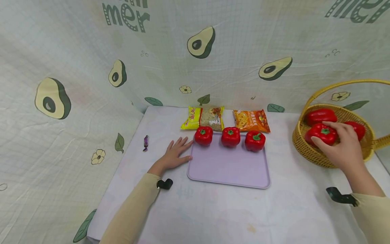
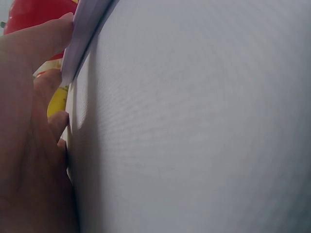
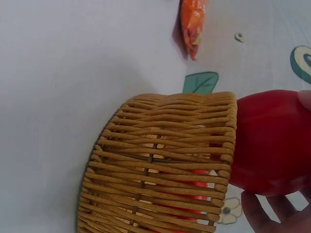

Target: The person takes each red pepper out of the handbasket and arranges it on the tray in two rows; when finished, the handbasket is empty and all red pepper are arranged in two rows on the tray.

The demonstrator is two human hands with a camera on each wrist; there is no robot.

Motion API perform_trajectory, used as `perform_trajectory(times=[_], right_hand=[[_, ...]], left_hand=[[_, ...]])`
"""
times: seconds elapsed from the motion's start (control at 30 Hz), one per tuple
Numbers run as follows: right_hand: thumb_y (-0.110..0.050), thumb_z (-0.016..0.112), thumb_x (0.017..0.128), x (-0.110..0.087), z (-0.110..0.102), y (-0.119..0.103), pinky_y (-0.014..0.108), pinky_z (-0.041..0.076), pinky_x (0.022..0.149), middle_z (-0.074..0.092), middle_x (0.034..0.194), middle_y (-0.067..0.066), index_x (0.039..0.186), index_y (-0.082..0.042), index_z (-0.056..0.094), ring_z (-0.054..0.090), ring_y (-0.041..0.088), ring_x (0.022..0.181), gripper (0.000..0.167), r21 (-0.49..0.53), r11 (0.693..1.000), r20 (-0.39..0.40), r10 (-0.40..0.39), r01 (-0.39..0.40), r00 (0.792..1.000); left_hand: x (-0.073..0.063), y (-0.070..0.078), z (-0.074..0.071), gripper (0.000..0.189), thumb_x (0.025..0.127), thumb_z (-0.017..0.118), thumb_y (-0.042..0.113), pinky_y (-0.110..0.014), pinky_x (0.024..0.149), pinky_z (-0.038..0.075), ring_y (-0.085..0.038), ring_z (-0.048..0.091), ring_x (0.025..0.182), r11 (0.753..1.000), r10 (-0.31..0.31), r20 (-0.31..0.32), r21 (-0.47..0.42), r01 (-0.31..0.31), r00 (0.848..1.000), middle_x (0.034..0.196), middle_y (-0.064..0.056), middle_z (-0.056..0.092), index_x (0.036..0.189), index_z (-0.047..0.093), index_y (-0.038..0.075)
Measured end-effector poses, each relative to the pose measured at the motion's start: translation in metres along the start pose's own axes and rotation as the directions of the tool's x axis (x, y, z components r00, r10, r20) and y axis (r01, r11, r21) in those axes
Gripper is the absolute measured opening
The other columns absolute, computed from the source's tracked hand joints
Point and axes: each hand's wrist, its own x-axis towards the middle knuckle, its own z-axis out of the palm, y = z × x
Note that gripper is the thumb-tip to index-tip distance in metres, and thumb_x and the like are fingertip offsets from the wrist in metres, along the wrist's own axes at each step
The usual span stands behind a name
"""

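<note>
My right hand [image 1: 347,145] grips a red bell pepper [image 1: 323,134] at the near side of the wicker basket [image 1: 310,156]. In the right wrist view that pepper [image 3: 272,143] overlaps the basket's rim, fingers curled against its side. Two more red bell peppers lie in the basket, one at the back [image 1: 321,116] and one at the right [image 1: 357,130]. Fingers spread, my left hand [image 1: 174,155] rests at the left edge of the lilac tray [image 1: 228,167]; in the left wrist view, fingertips touch the tray's rim [image 2: 80,43].
Three red bell peppers, left [image 1: 203,136], middle [image 1: 230,137] and right [image 1: 255,141], stand along the tray's far edge. Behind them lie a yellow food packet [image 1: 204,118] and an orange snack bag [image 1: 251,121]. A purple wrapped candy [image 1: 145,143] lies far left. The basket's tall handle [image 1: 344,83] arches over it.
</note>
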Motion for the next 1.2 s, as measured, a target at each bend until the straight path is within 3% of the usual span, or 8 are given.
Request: perform_trajectory(times=[0.47,0.67,0.9,1.2], right_hand=[[-0.028,0.071,0.095,-0.011,-0.005,-0.010,0.082,0.036,0.092,0.022,0.158,0.031,0.156,-0.006,0.037,0.018,0.055,0.145,0.073,0.011,0.999,-0.031,-0.033,0.033,0.999],[-0.031,0.073,0.095,-0.017,-0.005,-0.016,0.083,0.038,0.087,0.025,0.157,0.030,0.155,-0.008,0.039,0.020,0.055,0.145,0.073,0.008,0.999,0.014,-0.048,0.048,0.999],[-0.028,0.077,0.092,-0.023,-0.001,-0.022,0.081,0.042,0.082,0.033,0.150,0.030,0.151,-0.010,0.046,0.028,0.055,0.138,0.070,0.055,0.991,0.055,-0.126,0.123,0.991],[-0.022,0.083,0.085,-0.033,0.018,-0.031,0.077,0.048,0.079,0.039,0.143,0.029,0.148,-0.009,0.048,0.035,0.053,0.126,0.073,0.092,0.980,0.096,-0.184,0.175,0.978]], left_hand=[[-0.001,0.000,0.000,0.077,0.099,0.054,0.058,-0.055,0.122,-0.011,-0.024,-0.006,0.157,1.000,-0.007,0.011,-0.004,0.007,1.000,0.171,0.001,0.007,0.163,0.020,0.034],[0.000,0.001,0.000,0.077,0.098,0.054,0.059,-0.056,0.122,-0.011,-0.024,-0.006,0.157,1.000,-0.011,0.012,0.001,0.011,1.000,0.171,0.001,0.008,0.163,0.020,0.034],[0.000,0.000,0.000,0.077,0.099,0.053,0.060,-0.055,0.122,-0.011,-0.024,-0.006,0.157,1.000,-0.014,0.017,0.009,0.013,1.000,0.171,0.001,0.007,0.163,0.019,0.035],[0.000,0.000,0.000,0.077,0.099,0.052,0.060,-0.054,0.122,-0.012,-0.023,-0.007,0.157,1.000,-0.024,0.019,0.013,0.024,1.000,0.171,0.002,0.006,0.163,0.019,0.035]])
